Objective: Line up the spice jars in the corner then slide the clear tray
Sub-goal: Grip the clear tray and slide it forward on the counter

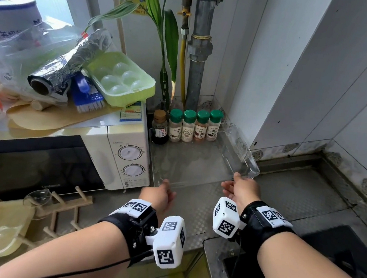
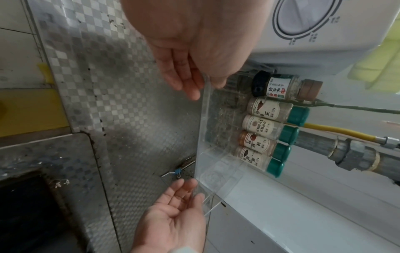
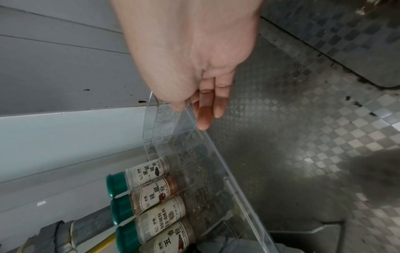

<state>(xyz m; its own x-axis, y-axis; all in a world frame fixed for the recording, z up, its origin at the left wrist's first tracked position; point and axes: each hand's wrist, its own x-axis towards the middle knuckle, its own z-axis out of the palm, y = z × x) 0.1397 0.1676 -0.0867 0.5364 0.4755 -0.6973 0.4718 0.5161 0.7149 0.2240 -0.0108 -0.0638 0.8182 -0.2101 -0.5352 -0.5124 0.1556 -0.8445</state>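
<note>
Several green-capped spice jars [image 1: 194, 126] [image 2: 259, 133] [image 3: 155, 191] stand upright in one row along the back wall of the clear tray [image 1: 244, 155] [image 2: 202, 119] [image 3: 227, 171], with a brown-capped dark bottle [image 1: 160, 127] at the row's left end. The tray lies on the metal counter in the corner. My left hand [image 1: 165, 190] [image 2: 201, 89] pinches the tray's near wall by its left corner, thumb inside and fingers outside. My right hand [image 1: 238, 185] [image 3: 190, 111] pinches the same wall at the right corner.
A microwave [image 1: 128, 155] stands tight against the tray's left side, and the tiled wall [image 1: 274, 92] runs along its right. Pipes [image 1: 196, 71] and a plant fill the corner behind. A small binder clip [image 2: 178, 172] lies on the counter. A sink [image 1: 299, 277] is at the near right.
</note>
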